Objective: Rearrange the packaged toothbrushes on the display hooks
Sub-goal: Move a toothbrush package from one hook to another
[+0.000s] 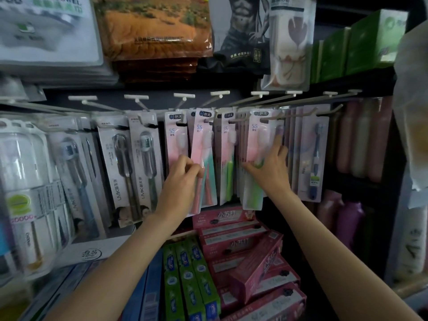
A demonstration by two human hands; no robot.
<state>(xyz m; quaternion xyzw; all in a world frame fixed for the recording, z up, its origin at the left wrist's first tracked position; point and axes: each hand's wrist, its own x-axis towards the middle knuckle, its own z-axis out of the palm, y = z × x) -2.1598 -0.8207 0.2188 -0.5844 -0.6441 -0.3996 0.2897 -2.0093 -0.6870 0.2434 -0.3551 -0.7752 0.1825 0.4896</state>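
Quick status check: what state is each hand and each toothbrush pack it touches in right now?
Left hand: grips the tilted pack.
Pink-backed pack with coral and teal brushes: hanging, tilted off vertical.
Right hand: fingers spread on a pack.
Pink-backed pack with green brushes: hanging on its hook, nearly straight.
White display hooks: loaded.

Hook row crowded. Pink toothbrush packs (203, 156) hang edge to edge, some overlapping, leaving only narrow slits between them. Left hand (183, 179) fills the slit by the tilted pack; right hand (269, 167) covers the front of the green-handled pack (253, 158). Grey LMK packs (143, 167) close off the left side, the blue-brush pack (313, 156) the right. White hook arms (301, 100) jut forward above the pack tops, with hanging towel bags (157, 31) just over them. Below, stacked pink toothpaste boxes (250, 246) and green boxes (185, 274) rise almost to the pack bottoms. Open approach only from the front, where both forearms enter.
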